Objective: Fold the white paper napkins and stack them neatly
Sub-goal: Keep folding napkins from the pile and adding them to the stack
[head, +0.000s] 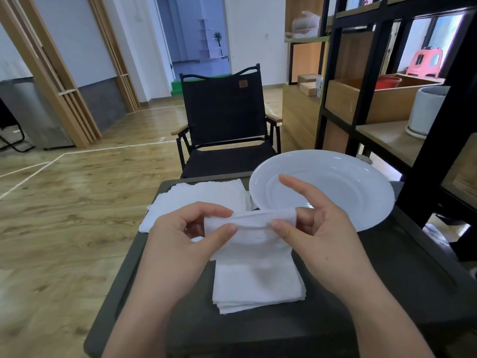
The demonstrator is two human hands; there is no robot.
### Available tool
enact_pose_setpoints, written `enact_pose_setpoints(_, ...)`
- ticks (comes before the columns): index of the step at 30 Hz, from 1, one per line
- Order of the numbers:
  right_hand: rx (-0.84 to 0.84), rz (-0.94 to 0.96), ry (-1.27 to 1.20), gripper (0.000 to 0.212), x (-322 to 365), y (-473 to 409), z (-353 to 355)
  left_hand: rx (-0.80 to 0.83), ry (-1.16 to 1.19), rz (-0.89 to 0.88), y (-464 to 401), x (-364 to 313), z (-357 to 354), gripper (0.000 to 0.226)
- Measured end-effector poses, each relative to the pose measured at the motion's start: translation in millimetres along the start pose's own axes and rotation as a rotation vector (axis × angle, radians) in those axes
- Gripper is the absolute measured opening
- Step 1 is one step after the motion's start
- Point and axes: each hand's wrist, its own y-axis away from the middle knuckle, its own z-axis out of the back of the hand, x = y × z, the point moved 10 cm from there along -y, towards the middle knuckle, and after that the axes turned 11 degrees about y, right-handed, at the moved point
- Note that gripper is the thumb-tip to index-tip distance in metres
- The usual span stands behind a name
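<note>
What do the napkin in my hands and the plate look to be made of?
Napkin: soft matte white tissue paper, judging by its limp sag and fuzzy edges between left hand and right hand. Plate: smooth glossy white, with highlights on its rim; ceramic or melamine, cannot tell which.

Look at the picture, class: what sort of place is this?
Probably a room at home, perhaps a studio: wood floor, folding chair, shelves and a small table holding napkins and a plate.

Napkin point(254, 224): soft matt white paper. Plate point(361, 177): glossy smooth white. Table point(387, 267): dark matt. Chair point(224, 109): black cloth. Floor point(77, 202): wood-grain.
</note>
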Motion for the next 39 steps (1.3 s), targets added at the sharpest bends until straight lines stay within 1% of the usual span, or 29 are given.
enact_pose_setpoints(3,0.012,0.014,0.015,0.059,0,0,-1,0.008,-0.008,0.001,-1,2,2,0.02)
enact_pose_setpoints(6,0.005,0.029,0.019,0.059,-1,0,1,0.019,-0.02,0.008,-1,2,1,0.012)
enact_pose_setpoints(8,-0.005,0.021,0.029,0.058,-3,-1,2,-0.011,-0.018,0.008,-1,3,4,0.008)
enact_pose_setpoints(10,-0.035,0.001,0.067,0.053,-6,-1,3,-0.052,-0.021,0.003,-1,4,8,0.009)
enact_pose_setpoints(12,-0.071,-0.007,0.131,0.046,-5,0,5,-0.06,-0.018,0.009,-1,4,9,0.01)
enact_pose_setpoints(15,-0.021,-0.024,0.162,0.034,-7,1,1,-0.022,0.028,0.038,-1,5,6,0.008)
enact_pose_setpoints(18,-0.027,-0.059,0.041,0.01,-8,2,2,0.04,0.224,0.118,1,7,-4,0.004)
enact_pose_setpoints(20,-0.049,-0.131,-0.114,0.012,-15,3,4,0.059,0.287,0.199,4,12,-10,0.011)
enact_pose_setpoints(21,-0.033,-0.184,-0.16,0.014,-20,4,2,0.065,0.286,0.24,5,17,-13,0.015)
enact_pose_setpoints(23,-0.006,-0.268,-0.146,0.017,-31,6,-3,0.057,0.196,0.294,6,31,-14,0.022)
enact_pose_setpoints(26,-0.069,-0.308,0.035,0.02,-45,5,-2,0.026,-0.032,0.337,5,53,-10,0.03)
enact_pose_setpoints(30,-0.122,-0.322,0.21,0.015,-55,3,-5,0.027,-0.151,0.388,3,74,-13,0.035)
enact_pose_setpoints(33,-0.169,-0.342,0.355,0.014,-60,4,1,0.024,-0.258,0.388,3,77,-13,0.038)
enact_pose_setpoints(35,-0.212,-0.333,0.42,0.014,-56,7,8,-0.013,-0.322,0.349,1,72,-7,0.039)
enact_pose_setpoints(36,-0.239,-0.322,0.442,0.012,-52,8,12,-0.057,-0.367,0.307,-2,69,0,0.038)
enact_pose_setpoints(39,-0.367,-0.251,0.435,0.005,-32,12,27,-0.21,-0.589,0.138,-10,58,22,0.026)
